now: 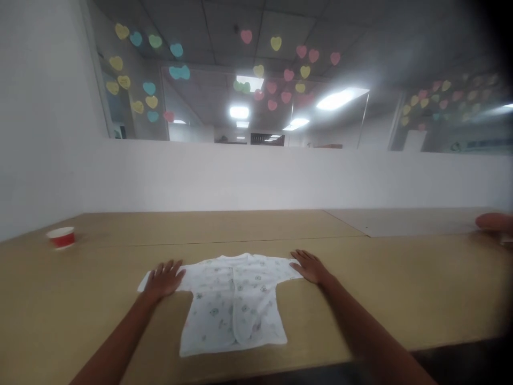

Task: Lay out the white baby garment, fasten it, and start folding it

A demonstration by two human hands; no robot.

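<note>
A small white baby shirt [236, 299] with a faint green print lies spread out on the wooden table, its neckline pointing away from me and its sleeves stretched to both sides. My left hand [164, 279] rests flat across the left sleeve, fingers extended, with the cuff showing beyond it. On the end of the right sleeve lies my right hand [308, 266], also flat with its fingers stretched out. The front opening runs down the middle of the shirt, and its overlapping edge curves near the hem.
A red and white paper cup [62, 238] stands at the table's left side. The light wooden table [360, 299] meets a white wall [240, 176] under a window with heart-shaped notes. At the far right edge, a blurred person's hand [495, 222] is partly visible.
</note>
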